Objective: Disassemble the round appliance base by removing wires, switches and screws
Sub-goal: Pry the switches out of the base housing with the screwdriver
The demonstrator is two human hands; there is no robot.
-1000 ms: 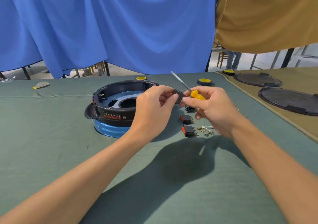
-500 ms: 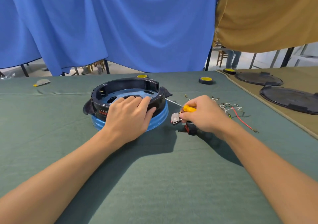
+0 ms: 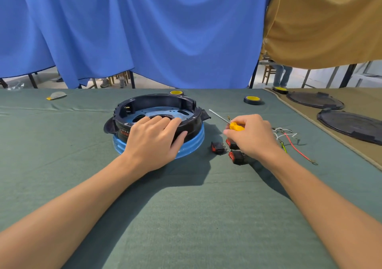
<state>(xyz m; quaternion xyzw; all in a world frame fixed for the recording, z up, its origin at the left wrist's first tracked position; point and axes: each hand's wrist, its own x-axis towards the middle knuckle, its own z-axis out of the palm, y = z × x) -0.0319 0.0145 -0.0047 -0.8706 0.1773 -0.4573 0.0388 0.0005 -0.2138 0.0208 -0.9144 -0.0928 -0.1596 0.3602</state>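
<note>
The round black plastic appliance base [image 3: 157, 111] on its blue metal ring sits mid-table [image 3: 186, 217]; the left hand [image 3: 154, 139] lies spread over its near rim, covering a red label too blurred to read; the right hand [image 3: 251, 135] is closed around a yellow-handled screwdriver [image 3: 235, 126] above three black-and-red rocker switches [image 3: 217, 147]; loose wires [image 3: 289, 139] lie just beside.

Blue drape [image 3: 144, 31] behind green table [image 3: 186, 217]
</note>
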